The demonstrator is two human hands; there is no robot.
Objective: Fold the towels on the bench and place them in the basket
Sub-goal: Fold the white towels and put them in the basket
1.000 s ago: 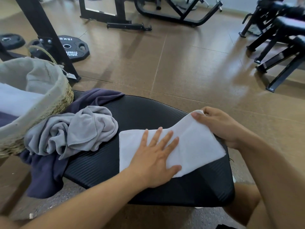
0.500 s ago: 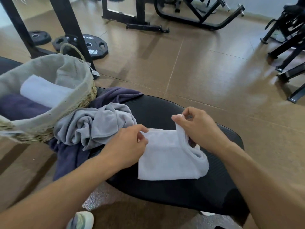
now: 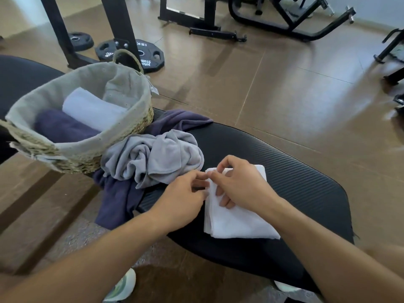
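Observation:
A white towel (image 3: 238, 221) lies folded into a narrow stack on the black bench (image 3: 295, 193). My right hand (image 3: 238, 184) rests on its far end, fingers curled over the folded edge. My left hand (image 3: 185, 197) meets it at the towel's left edge and pinches that edge. A crumpled grey towel (image 3: 153, 162) lies on a dark purple towel (image 3: 118, 202) to the left. The woven basket (image 3: 87, 149), lined with grey cloth, stands at the bench's left end. It holds a folded white towel (image 3: 91, 110) and a folded purple towel (image 3: 63, 127).
Weight plates (image 3: 131, 55) lie on the brown floor behind the basket, beside black rack legs (image 3: 65, 36). More black gym frames (image 3: 273, 20) stand at the back and right. My shoe (image 3: 122, 287) shows below the bench's front edge.
The white towel has been folded over once more into a narrower stack. My right hand brought the right end leftward, and both hands now meet at its left edge. The view shifted toward the basket.

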